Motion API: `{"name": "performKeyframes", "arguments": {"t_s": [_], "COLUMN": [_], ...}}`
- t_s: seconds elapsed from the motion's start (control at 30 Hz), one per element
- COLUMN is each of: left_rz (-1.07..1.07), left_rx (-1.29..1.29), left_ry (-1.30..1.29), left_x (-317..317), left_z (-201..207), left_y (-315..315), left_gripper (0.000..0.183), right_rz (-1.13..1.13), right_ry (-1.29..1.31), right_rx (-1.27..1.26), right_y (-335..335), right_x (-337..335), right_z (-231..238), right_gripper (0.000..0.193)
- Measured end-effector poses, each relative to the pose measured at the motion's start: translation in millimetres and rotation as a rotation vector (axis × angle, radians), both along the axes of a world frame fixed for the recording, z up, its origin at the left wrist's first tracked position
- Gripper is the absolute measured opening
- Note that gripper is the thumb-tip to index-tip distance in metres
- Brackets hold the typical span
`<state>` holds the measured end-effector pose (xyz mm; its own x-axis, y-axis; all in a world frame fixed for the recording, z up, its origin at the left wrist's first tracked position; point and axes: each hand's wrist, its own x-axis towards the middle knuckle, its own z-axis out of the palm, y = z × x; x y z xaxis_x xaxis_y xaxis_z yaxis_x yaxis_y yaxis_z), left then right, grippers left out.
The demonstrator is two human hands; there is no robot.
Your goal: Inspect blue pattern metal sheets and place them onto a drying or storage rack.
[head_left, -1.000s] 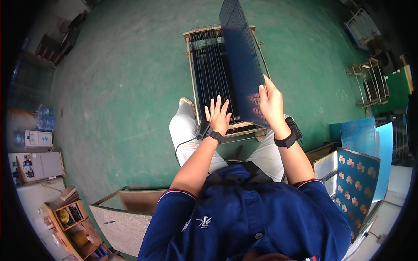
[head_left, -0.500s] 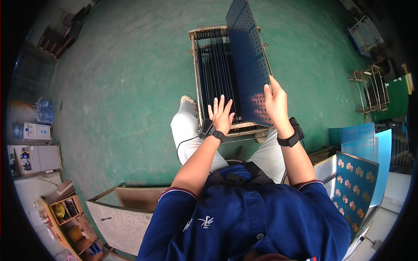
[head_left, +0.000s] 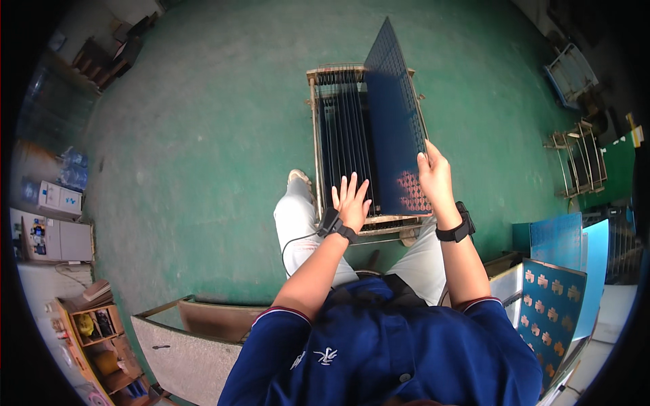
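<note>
A tall rack (head_left: pixel 313 128) stands on the floor between my knees, holding several dark thin sheets (head_left: pixel 344 135) upright in a row. At its right side, a dark blue circuit-board panel (head_left: pixel 393 115) stands up above the rack, with reddish copper-coloured marks near its lower corner. My right hand (head_left: pixel 437 179) grips the panel's right edge, thumb on the face towards me. Spread flat, my left hand (head_left: pixel 351 206) is over the near end of the row of sheets, fingers apart; whether it touches them I cannot tell. The panel's lower edge is hidden inside or behind the rack's near end.
More patterned blue panels (head_left: pixel 552 298) lean at my right, beside light blue sheets (head_left: pixel 594 264). A pale box-like bench (head_left: pixel 189 338) is at my left. Another metal rack (head_left: pixel 579 159) stands at the far right; an open wooden shelf (head_left: pixel 101 345) sits at the lower left.
The whole scene has shifted down and slightly right in the view. The panel appears a little lower against the rack and turned more edge-on. Both hands keep nearly the same poses.
</note>
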<state>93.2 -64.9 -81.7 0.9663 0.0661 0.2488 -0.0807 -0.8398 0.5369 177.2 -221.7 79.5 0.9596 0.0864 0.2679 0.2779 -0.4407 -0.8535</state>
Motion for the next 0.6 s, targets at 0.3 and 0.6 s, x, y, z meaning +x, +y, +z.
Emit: {"name": "performKeyframes", "arguments": {"t_s": [0.3,0.6], "left_rz": [0.0,0.005], "left_rx": [-0.014,-0.008], "left_ry": [0.018,0.007], "left_x": [0,-1], "left_z": [2,-1], "left_y": [2,2], "left_gripper": [0.056,0.056], "right_rz": [0.062,0.054], "right_ry": [0.036,0.032], "right_rx": [0.005,0.004], "right_y": [6,7], "right_x": [9,18], "right_z": [0,-8], "right_gripper": [0.033,0.031]}}
